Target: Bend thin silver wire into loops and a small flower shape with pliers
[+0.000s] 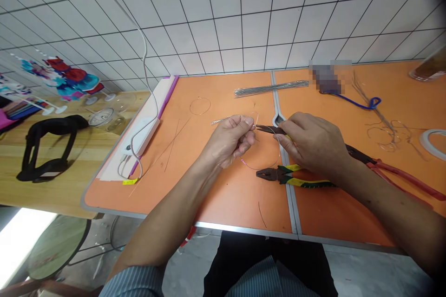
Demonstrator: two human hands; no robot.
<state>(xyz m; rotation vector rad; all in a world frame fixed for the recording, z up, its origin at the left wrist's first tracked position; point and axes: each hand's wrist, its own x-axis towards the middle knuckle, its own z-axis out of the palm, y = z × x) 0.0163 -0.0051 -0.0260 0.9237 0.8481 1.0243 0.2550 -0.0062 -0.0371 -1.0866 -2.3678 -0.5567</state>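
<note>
at the middle of the orange table (pixel 216 185), the thin wire (pixel 263 169) hangs between both hands, sweeping down toward 6 o'clock in an open curve and back up. the left hand (pixel 230 139) is closed on it, thumb and forefinger pinched tight on the upper end and the other fingers curled under. a small pink bit shows just below the fist, too small to make out. the right hand (pixel 313 144), at 3 o'clock of the left, is wrapped firmly round the small pliers (pixel 266 129). their dark nose points toward 9 o'clock and meets the wire beside the left fingertips. whether the jaws bite the wire i cannot tell.

judging by its shape, the wire is already bent into a rough round, but its ends do not look joined, so the closing seems left to do.

yellow-and-green pliers (pixel 299 180) lie flat at 6 o'clock of the right hand, near the curve. red-handled pliers (pixel 400 175) run out at 4 o'clock. a bundle of straight wires (pixel 272 87) lies at 12 o'clock, a wire ring (pixel 200 106) at 10 o'clock, and a tangle of bent wire (pixel 385 132) at 3 o'clock.
</note>
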